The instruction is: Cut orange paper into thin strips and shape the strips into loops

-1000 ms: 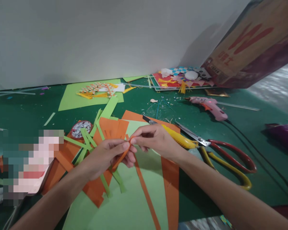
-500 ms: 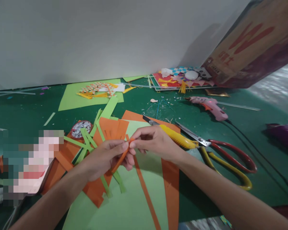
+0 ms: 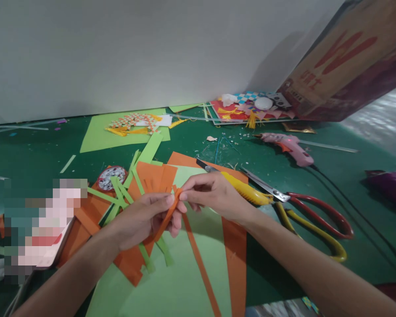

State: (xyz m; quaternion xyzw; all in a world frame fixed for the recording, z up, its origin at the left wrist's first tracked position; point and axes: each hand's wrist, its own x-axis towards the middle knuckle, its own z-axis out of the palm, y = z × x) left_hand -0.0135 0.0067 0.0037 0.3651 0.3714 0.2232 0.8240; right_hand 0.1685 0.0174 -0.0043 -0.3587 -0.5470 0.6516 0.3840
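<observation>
My left hand (image 3: 145,218) and my right hand (image 3: 214,193) meet over the green table and both pinch one narrow orange paper strip (image 3: 166,218). The strip slants down and left from my fingertips. Below my hands lies a light green sheet (image 3: 178,273) with long orange strips (image 3: 201,268) and an orange triangle (image 3: 236,259) on it. To the left is a heap of orange paper pieces (image 3: 152,176) crossed by thin green strips (image 3: 119,196).
A yellow utility knife (image 3: 244,187) and red-and-yellow scissors (image 3: 313,215) lie right of my right hand. Farther back are a pink glue gun (image 3: 288,145) with a black cord, woven paper crafts (image 3: 133,121), a cardboard box (image 3: 350,61) and a small round tin (image 3: 111,176).
My fingers have shifted slightly on the orange strip; its top end now stands a little higher between my fingertips. Nothing else has moved.
</observation>
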